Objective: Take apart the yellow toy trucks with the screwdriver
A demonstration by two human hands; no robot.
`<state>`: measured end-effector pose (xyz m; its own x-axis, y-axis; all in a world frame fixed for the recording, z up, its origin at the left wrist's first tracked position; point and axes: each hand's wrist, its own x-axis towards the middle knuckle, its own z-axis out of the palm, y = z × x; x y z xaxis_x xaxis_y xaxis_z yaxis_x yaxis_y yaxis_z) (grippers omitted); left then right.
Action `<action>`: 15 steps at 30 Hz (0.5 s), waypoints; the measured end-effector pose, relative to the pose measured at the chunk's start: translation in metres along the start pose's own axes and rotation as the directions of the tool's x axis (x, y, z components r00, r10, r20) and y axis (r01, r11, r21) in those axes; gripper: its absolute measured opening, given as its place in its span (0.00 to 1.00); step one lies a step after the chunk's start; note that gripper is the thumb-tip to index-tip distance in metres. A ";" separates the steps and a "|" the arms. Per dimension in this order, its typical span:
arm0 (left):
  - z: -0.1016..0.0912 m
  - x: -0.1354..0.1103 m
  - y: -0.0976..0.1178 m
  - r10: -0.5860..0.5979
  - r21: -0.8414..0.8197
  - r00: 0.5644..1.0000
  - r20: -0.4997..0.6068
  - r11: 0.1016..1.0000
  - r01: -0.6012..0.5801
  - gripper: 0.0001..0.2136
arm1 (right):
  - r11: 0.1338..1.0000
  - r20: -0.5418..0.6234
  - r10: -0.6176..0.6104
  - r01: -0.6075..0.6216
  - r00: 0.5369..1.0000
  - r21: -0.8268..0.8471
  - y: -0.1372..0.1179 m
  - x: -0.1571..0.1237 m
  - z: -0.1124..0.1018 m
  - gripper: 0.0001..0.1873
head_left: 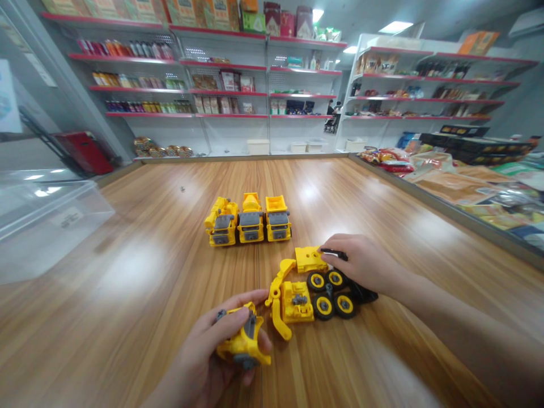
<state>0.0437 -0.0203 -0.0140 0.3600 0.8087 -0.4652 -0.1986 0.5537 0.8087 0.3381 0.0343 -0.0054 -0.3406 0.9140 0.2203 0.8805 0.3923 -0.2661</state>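
Note:
My left hand (212, 340) is closed round a yellow toy truck cab (242, 343) with grey windows, held low over the table. My right hand (361, 260) is pinched on a slim black part (334, 253) beside a flat yellow plate (306, 259); its exact kind is hard to make out. Between the hands lie a yellow jointed toy arm (277, 289), a yellow body piece with a grey fitting (296, 301), and several black wheels with yellow hubs (324, 306). A black piece (364, 293), possibly a chassis, shows partly below my right hand.
Three yellow toy trucks (250, 224) stand in a row on the wooden table (140, 340). At the left is a clear plastic bin (55, 221). Packaged goods (459, 181) lie beyond the right edge. Stocked shelves (225, 65) line the back.

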 end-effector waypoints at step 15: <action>0.001 -0.002 0.002 -0.007 0.005 1.000 0.004 1.000 0.007 0.28 | 0.999 0.028 -0.019 0.018 0.999 0.042 -0.007 -0.002 -0.003 0.12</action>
<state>0.0434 -0.0213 -0.0111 0.3647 0.8040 -0.4697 -0.1911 0.5583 0.8073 0.3335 0.0297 -0.0006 -0.3660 0.9090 0.1993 0.8599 0.4122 -0.3012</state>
